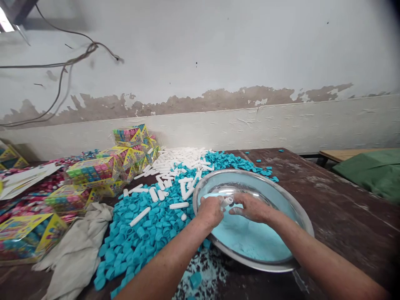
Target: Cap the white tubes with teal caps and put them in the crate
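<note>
Over the left part of a wide metal basin (304, 221), my left hand (211, 211) is closed around a white plastic tube (227, 201), whose open end points right. Close by on the right, my right hand (250, 207) is held with its fingers apart and curved toward the tube's end; nothing shows in it. Pale blue powder (250, 237) covers the basin's bottom and clings to its walls. Left of the basin lies a heap of turquoise plastic caps (150, 225), with several loose white tubes (140, 216) on top.
A pile of white tubes (183, 156) lies at the back. Packed yellow display boxes (90, 170) are stacked at the left, near a grey cloth (79, 250). Spilled powder (203, 271) marks the dark table (350, 216) before the basin. Green fabric (371, 173) is at far right.
</note>
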Available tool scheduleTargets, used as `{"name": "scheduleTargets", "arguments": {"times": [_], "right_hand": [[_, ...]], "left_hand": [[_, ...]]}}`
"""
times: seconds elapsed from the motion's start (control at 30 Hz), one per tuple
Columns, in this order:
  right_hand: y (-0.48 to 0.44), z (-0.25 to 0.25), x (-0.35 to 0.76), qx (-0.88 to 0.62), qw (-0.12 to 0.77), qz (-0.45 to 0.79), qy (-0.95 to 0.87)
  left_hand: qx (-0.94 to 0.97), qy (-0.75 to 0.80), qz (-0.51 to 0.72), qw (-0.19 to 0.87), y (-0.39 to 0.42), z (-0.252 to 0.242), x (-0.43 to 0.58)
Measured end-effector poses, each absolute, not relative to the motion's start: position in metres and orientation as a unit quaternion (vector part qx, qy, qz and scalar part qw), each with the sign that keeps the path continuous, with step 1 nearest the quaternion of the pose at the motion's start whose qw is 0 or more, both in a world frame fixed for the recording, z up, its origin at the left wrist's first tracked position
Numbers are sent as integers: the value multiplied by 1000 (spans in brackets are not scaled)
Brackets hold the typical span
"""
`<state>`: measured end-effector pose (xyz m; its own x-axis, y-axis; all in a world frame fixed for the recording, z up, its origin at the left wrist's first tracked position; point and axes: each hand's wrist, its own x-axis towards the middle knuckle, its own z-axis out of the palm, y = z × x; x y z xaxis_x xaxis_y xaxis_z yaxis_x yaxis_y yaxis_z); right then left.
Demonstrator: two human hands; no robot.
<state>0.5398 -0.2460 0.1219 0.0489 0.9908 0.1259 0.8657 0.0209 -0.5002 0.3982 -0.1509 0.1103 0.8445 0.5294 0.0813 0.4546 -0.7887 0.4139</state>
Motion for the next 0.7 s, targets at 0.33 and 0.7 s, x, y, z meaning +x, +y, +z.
{"name": "scheduleTargets", "arguments": {"times": [0.33,0.7], "right_hand": [[-239,115,547,-731,224,72,-641],[-316,123,424,-635,285,149,-702]], "left_hand": [[885,159,264,350,-164,108,284],[733,351,238,531,-185,47,162]]}}
